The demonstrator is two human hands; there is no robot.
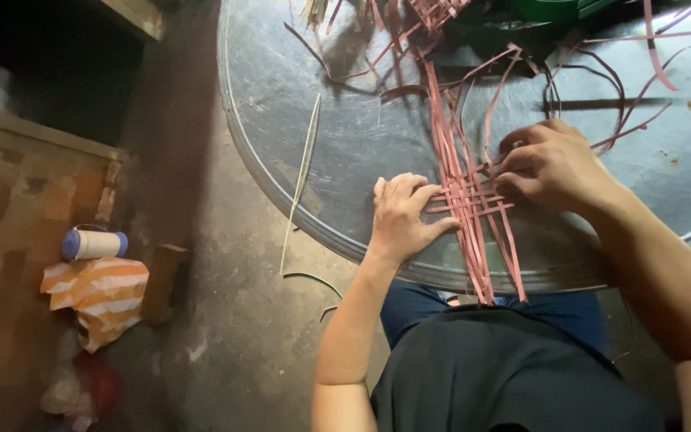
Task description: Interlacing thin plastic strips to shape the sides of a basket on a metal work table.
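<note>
— Where are your hands sitting on the weave?

— Your left hand point(400, 214) is pressing flat, fingers spread, on the left edge of the pink woven strips point(470, 200), which are lying on the round metal table point(281, 104). Your right hand point(549, 164) is pinching a cross strip at the right edge.

— Which way are the strips running?

— The long ones are running away from you, toward the table's far side; your right hand is reaching farther in.

Dim concrete floor point(225, 264), round metal table point(297, 104), perhaps a brick wall point(17, 192)
</note>
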